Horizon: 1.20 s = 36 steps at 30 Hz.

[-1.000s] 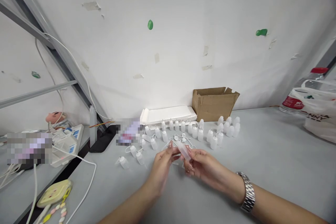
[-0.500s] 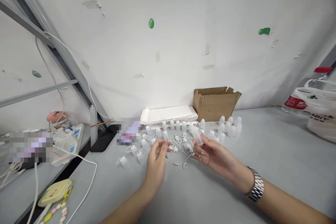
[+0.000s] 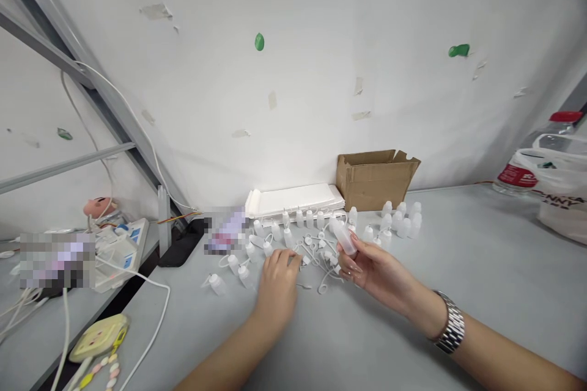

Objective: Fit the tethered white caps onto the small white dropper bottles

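My right hand [image 3: 373, 269] holds a translucent plastic bottle [image 3: 343, 238] tilted between thumb and fingers. Palm down, my left hand [image 3: 278, 284] reaches to the left edge of a pile of white tubed caps [image 3: 316, 252]; its fingertips are partly hidden, and whether they grip anything cannot be made out. Several small bottles with caps and thin tubes [image 3: 244, 275] stand left of and behind that hand. More bottles without tubes [image 3: 403, 228] are grouped to the right, beyond my right hand.
Behind the bottles lie white flat packages [image 3: 293, 200] beside an open cardboard box [image 3: 376, 183]. A blurred phone-like object [image 3: 227, 231] is at the left. A water bottle [image 3: 518, 174] and plastic bag [image 3: 564, 195] stand far right; a white cable [image 3: 156, 330] crosses the near left.
My left hand has turned palm down and its fingers have moved forward over the edge of the cap pile. My right hand keeps the bottle in nearly the same place.
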Each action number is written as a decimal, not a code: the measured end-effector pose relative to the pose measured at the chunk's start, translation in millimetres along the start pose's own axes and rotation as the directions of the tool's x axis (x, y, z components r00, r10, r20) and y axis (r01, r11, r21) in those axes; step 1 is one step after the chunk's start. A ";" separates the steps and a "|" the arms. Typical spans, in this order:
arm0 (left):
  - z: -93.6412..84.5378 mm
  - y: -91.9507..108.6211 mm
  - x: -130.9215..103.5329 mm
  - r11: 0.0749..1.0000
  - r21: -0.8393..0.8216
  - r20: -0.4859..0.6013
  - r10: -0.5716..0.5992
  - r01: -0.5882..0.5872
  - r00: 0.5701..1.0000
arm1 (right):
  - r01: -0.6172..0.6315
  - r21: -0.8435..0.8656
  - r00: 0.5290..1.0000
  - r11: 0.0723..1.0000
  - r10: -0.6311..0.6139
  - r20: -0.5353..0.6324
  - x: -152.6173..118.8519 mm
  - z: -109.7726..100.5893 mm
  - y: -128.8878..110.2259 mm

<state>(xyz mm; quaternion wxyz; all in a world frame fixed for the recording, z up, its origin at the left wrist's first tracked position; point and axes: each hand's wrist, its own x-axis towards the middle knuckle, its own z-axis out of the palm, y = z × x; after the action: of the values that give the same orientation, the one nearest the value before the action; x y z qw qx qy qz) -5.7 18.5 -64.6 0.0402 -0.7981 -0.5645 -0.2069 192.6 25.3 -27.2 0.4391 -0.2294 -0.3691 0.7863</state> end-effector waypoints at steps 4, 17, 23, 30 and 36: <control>-1.9 -2.6 1.8 1.000 0.005 0.016 0.013 -0.014 1.000 | -0.006 0.002 1.000 1.000 0.006 -0.003 0.4 -0.5 0.8; -11.0 -1.5 6.7 0.901 -0.419 -0.068 -0.154 0.112 0.986 | 0.026 -0.168 1.000 0.985 -0.026 0.004 0.9 -1.0 2.7; -28.3 8.7 11.9 0.245 -0.925 0.210 -0.304 0.289 0.929 | 0.066 -0.679 0.980 0.731 -0.174 -0.093 -1.9 5.4 6.7; -32.4 10.8 8.9 0.277 -0.921 0.160 -0.375 0.274 0.913 | 0.100 -0.867 0.942 0.488 -0.327 -0.075 -3.8 4.4 14.7; -35.0 10.2 8.7 0.275 -0.927 0.159 -0.329 0.256 0.931 | 0.113 -0.898 0.940 0.426 -0.340 -0.043 -6.3 4.8 17.2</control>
<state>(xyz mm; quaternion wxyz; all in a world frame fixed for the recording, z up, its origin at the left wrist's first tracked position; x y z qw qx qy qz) -3.9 12.1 -27.8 -0.4454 -0.5499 -0.4766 -0.5215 183.5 12.2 -37.4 0.3955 -0.4557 -0.6997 0.3825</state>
